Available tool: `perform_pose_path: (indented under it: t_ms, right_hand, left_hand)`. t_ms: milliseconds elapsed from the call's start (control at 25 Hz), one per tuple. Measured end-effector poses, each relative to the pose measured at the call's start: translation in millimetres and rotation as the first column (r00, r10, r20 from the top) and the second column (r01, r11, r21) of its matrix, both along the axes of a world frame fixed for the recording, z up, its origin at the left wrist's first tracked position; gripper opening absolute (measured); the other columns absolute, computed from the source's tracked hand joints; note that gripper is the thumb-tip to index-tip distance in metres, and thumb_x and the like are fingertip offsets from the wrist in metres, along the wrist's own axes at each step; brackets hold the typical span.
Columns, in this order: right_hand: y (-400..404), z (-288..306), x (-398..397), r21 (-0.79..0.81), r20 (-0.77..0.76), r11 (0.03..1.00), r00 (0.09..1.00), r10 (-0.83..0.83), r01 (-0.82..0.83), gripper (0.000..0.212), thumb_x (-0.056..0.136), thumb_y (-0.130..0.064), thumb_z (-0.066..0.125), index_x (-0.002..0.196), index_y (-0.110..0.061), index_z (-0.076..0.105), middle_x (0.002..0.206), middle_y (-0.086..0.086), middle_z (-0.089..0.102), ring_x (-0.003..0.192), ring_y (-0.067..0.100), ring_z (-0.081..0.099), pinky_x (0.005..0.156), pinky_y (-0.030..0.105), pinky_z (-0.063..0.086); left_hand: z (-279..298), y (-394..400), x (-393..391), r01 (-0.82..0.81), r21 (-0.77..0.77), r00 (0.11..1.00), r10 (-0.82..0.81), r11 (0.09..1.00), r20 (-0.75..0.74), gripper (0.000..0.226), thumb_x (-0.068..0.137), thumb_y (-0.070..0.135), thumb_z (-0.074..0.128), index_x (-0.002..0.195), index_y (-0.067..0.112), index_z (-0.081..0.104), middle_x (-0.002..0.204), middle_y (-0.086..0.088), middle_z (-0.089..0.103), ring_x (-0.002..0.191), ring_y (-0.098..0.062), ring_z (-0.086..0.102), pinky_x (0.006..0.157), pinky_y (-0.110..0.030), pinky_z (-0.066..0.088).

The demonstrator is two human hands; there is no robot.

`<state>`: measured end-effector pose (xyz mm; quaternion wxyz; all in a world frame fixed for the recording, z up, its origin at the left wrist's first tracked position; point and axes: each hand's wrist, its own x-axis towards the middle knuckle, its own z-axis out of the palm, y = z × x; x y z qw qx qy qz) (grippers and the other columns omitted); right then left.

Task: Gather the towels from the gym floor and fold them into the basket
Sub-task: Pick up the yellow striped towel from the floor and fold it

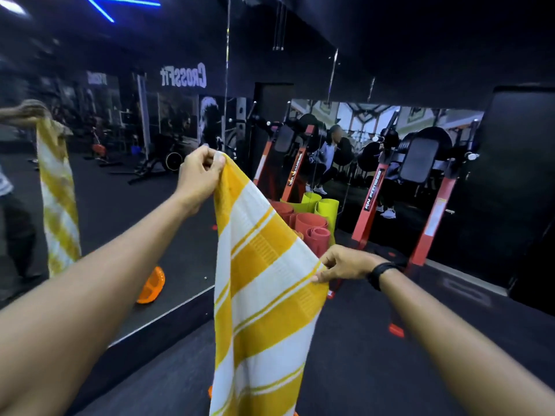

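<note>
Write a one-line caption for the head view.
Both hands, left hand high, right hand low, hold up a striped towel.

Head cam, fwd-down, close

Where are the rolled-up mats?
In the head view, the rolled mats stand right of centre, just behind the striped towel, by the mirror and the red machine legs.

Wall mirror [120, 205] spans the left, reflecting gym machines and reversed "CrossFit" lettering [183, 75]. Rolled mats [312, 223], red and lime green, stand upright in a cluster at the mirror corner. Red-framed machine [426, 211] with black pads to the right. Dark floor [375, 370]. Blue light strips [120, 4] overhead.
</note>
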<state>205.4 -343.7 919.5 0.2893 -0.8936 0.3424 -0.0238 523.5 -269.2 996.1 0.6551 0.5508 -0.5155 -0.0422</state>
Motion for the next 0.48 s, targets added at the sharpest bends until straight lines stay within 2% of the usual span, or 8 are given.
perform_pose_path:
  t_ms: [80,160,200,280,360,400,480]
  right_hand:
    - [-23.1,-4.9,4.0,-0.006,-0.197,0.999,0.98,0.033,-0.035,0.05,0.074,-0.044,0.075,0.088,0.004,0.071,0.075,0.0,0.059,0.071,0.01,0.047,0.067,0.026,0.039]
    - [-39.8,-7.2,10.5,-0.022,-0.266,0.997,0.961,0.07,-0.079,0.041,0.082,-0.036,0.073,0.087,0.004,0.069,0.071,-0.001,0.055,0.065,0.006,0.044,0.061,0.023,0.036]
    - [-44.6,-6.0,15.3,-0.044,-0.211,0.994,0.974,0.089,-0.1,0.037,0.086,-0.032,0.07,0.083,0.005,0.066,0.067,-0.003,0.053,0.06,0.002,0.043,0.057,0.021,0.034]
    - [-51.4,-0.9,30.6,-0.071,0.071,0.99,0.99,0.123,-0.118,0.037,0.094,-0.023,0.06,0.074,0.008,0.054,0.061,-0.004,0.042,0.052,0.0,0.036,0.052,0.018,0.031]
    - [-56.1,7.7,49.8,-0.076,0.365,0.987,0.918,0.158,-0.139,0.033,0.097,-0.018,0.053,0.07,0.001,0.047,0.06,-0.004,0.038,0.053,0.005,0.036,0.049,0.018,0.03]
    - [-59.0,14.3,59.2,-0.104,0.45,0.983,0.874,0.182,-0.151,0.032,0.098,-0.019,0.051,0.071,-0.002,0.045,0.06,-0.001,0.036,0.054,0.009,0.035,0.049,0.021,0.028]
    - [-64.3,31.3,77.1,-0.147,0.533,0.969,0.809,0.248,-0.201,0.036,0.098,-0.023,0.051,0.074,0.003,0.045,0.061,0.006,0.035,0.055,0.016,0.031,0.047,0.025,0.023]
  left_hand:
    - [-0.4,2.9,19.6,-0.097,-0.024,0.995,0.096,0.995,-0.016,0.017,0.094,0.024,0.053,0.077,0.027,0.055,0.074,0.012,0.055,0.074,-0.011,0.051,0.067,-0.029,0.041]
    - [-3.1,5.3,38.1,-0.195,-0.032,0.98,0.194,0.98,-0.044,0.015,0.095,0.023,0.052,0.08,0.023,0.056,0.074,0.012,0.054,0.073,-0.009,0.05,0.068,-0.029,0.041]
    - [-5.7,6.4,44.2,-0.218,-0.014,0.975,0.217,0.976,-0.049,0.015,0.096,0.023,0.051,0.081,0.023,0.055,0.075,0.011,0.053,0.072,-0.008,0.05,0.067,-0.028,0.041]
    - [-10.2,5.8,48.5,-0.202,0.042,0.979,0.203,0.979,-0.03,0.018,0.097,0.023,0.049,0.08,0.026,0.052,0.078,0.009,0.053,0.076,-0.008,0.05,0.064,-0.025,0.04]
    - [-10.7,3.6,35.4,-0.2,0.112,0.979,0.195,0.973,0.052,0.014,0.097,0.026,0.05,0.083,0.022,0.051,0.079,0.009,0.05,0.075,-0.007,0.048,0.064,-0.024,0.039]
    - [-9.8,2.6,22.5,-0.215,0.152,0.974,0.2,0.965,0.105,0.013,0.095,0.029,0.054,0.087,0.019,0.052,0.079,0.01,0.049,0.072,-0.005,0.046,0.063,-0.024,0.038]
    - [-8.1,-0.6,-9.4,-0.229,0.269,0.96,0.171,0.935,0.222,0.026,0.087,0.041,0.065,0.097,0.018,0.056,0.081,0.01,0.051,0.072,-0.001,0.048,0.063,-0.022,0.038]
